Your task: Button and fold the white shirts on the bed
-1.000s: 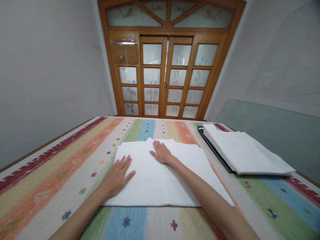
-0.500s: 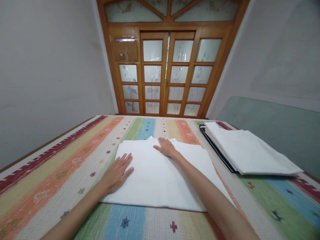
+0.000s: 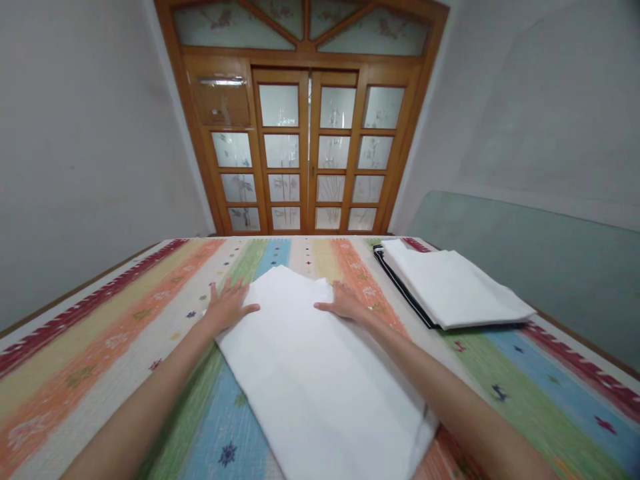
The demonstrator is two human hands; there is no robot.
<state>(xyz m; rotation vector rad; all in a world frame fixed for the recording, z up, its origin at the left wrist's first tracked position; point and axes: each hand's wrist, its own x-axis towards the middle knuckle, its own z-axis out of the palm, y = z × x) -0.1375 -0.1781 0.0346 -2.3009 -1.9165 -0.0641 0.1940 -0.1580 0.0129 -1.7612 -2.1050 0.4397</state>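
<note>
A folded white garment [image 3: 310, 373] lies slantwise on the patterned cover in front of me, its near end running out of the bottom of the view. My left hand [image 3: 227, 308] rests at its upper left edge, fingers spread over the cover and thumb reaching onto the white fabric. On the opposite side, my right hand [image 3: 345, 301] touches the upper right edge, its thumb pointing inward over the fabric and its fingers stretched away from me. Both hands are open. The right forearm hides part of the garment's right side.
A stack of folded white clothes [image 3: 460, 287], with a black striped-edged piece underneath, sits to the right. Beneath everything spreads a colourful striped cover [image 3: 120, 340]. A pale green board [image 3: 525, 233] stands along the right wall, and wooden glazed doors [image 3: 309, 153] are beyond.
The white garment has gone from lying wide across to lying lengthwise and slanted, reaching nearer to me. My left hand moved forward; my right hand shifted to the garment's right edge. The view turned slightly right.
</note>
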